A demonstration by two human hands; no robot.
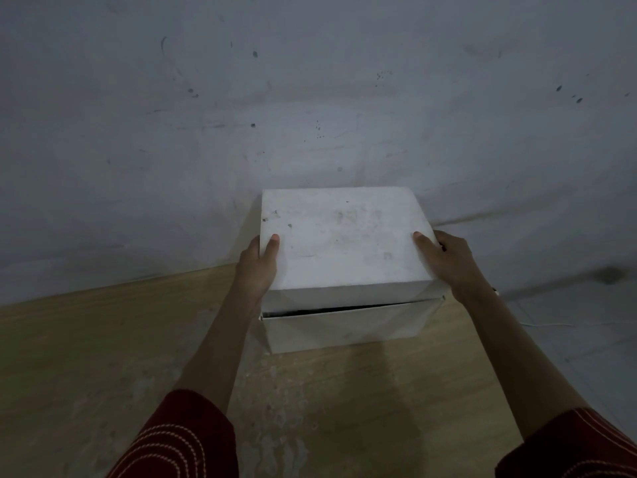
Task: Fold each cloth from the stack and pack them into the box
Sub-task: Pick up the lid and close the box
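Note:
A white cardboard box (348,326) stands on a wooden table against the wall. Its white lid (341,236) sits over the box, with a dark gap showing along the front edge between lid and box. My left hand (256,267) grips the lid's left side, thumb on top. My right hand (448,260) grips the lid's right side, thumb on top as well. No cloth is visible; the inside of the box is hidden by the lid.
The wooden table (103,357) runs to the left and toward me. A scuffed grey wall (310,98) stands right behind the box. A light tiled floor (568,322) with a thin white cable lies to the right of the table.

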